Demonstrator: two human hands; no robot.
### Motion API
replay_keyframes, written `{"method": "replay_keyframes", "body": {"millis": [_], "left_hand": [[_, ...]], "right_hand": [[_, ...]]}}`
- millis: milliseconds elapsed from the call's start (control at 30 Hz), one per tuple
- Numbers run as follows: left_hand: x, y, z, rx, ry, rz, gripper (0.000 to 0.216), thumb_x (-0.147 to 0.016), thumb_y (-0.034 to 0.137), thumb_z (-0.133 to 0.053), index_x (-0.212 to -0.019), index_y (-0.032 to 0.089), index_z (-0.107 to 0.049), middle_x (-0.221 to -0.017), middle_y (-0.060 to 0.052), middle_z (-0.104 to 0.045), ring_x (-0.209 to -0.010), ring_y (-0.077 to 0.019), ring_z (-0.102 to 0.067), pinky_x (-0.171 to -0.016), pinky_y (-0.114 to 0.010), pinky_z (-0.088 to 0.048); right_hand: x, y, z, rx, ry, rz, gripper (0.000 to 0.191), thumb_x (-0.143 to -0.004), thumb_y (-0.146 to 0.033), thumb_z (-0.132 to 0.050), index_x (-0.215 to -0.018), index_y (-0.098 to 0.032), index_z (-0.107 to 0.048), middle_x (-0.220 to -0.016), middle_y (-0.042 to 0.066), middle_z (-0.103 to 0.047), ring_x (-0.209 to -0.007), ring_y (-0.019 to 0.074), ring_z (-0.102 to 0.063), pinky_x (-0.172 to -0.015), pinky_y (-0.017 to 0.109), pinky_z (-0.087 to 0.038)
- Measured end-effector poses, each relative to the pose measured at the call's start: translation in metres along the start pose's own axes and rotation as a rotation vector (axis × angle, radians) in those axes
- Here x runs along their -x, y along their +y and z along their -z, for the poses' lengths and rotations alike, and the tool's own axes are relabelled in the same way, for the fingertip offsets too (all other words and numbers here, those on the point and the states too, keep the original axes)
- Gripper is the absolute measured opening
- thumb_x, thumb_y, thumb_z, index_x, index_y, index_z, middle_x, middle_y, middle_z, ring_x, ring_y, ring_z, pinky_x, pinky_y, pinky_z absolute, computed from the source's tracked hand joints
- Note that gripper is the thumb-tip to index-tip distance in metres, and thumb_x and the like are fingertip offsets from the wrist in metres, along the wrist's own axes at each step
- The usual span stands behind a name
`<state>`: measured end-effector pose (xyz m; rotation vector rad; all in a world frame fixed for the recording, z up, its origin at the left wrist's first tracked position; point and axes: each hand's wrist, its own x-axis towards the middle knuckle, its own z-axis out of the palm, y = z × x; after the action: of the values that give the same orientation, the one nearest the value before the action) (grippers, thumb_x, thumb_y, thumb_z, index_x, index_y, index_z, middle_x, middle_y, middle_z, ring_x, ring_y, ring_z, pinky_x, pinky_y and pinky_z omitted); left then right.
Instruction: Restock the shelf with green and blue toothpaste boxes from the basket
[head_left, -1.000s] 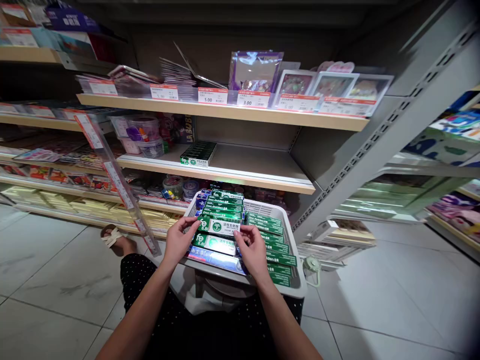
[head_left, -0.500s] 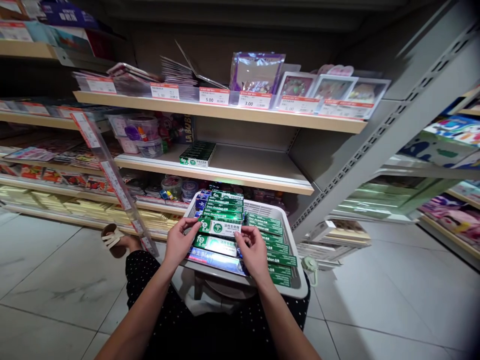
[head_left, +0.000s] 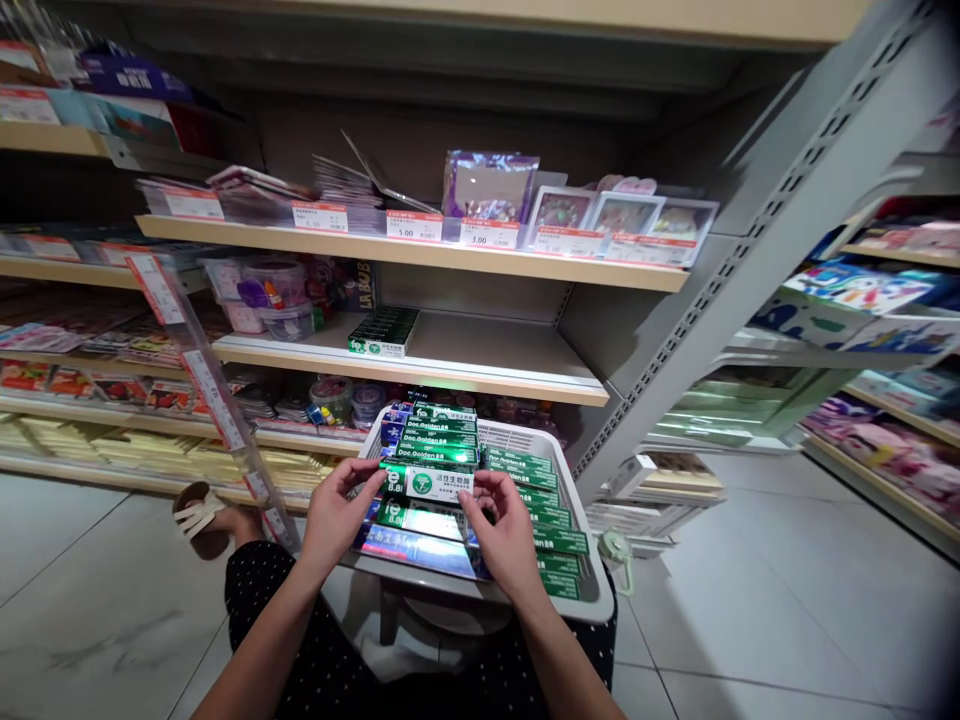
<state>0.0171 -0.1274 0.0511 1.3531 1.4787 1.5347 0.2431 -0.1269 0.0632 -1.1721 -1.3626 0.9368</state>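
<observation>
Holding the green-and-white carton [head_left: 427, 483] between them, the left hand [head_left: 341, 515] and right hand [head_left: 501, 520] each have their fingers closed on one end, left on left, right on right. The carton is over the near part of the grey basket [head_left: 600, 592]; whether it bears on the cartons below cannot be told. Its long axis runs left to right, roughly parallel to the edge of the middle shelf [head_left: 487, 345], printed face toward the wearer. On that shelf, ahead and slightly left of the carton, sits a row of matching cartons [head_left: 381, 332], similarly aligned; the left hand is nearer to it. Between lie green Doc.Golden cartons [head_left: 439, 440] and the basket's far rim. The upper shelf [head_left: 420, 252] overhangs from above, and clear tubs [head_left: 281, 295] stand just left of the row. Nearer the wearer, another green-and-white carton [head_left: 420, 518] and a blue carton [head_left: 420, 552] lie in the basket; more green cartons [head_left: 559, 540] line its right side.
</observation>
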Motion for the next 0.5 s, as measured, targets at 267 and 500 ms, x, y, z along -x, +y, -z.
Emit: {"method": "replay_keyframes", "body": {"millis": [267,500], "left_hand": [[-0.066,0.027,0.020,0.047,0.028,-0.094,0.039,-0.073,0.047,-0.071,-0.097,0.018,-0.065,-0.095,-0.007,-0.071,-0.091,-0.0211,-0.067,-0.083,-0.033,-0.054],[-0.178,0.010,0.030,0.054,0.078,-0.126,0.045,-0.059,0.044,-0.078,-0.091,0.015,-0.064,-0.093,-0.010,-0.072,-0.091,-0.0239,-0.068,-0.089,-0.039,-0.052]], "right_hand": [[-0.068,-0.040,-0.015,0.129,-0.094,0.223,0.029,-0.082,-0.037,-0.065,-0.103,-0.022,-0.055,-0.095,0.004,-0.063,-0.080,0.0169,-0.060,-0.074,0.031,-0.049],[-0.185,-0.034,-0.079,0.246,-0.149,0.255,0.023,-0.072,-0.026,-0.068,-0.087,-0.021,-0.051,-0.082,0.000,-0.061,-0.071,0.0159,-0.060,-0.067,0.029,-0.048]]}}
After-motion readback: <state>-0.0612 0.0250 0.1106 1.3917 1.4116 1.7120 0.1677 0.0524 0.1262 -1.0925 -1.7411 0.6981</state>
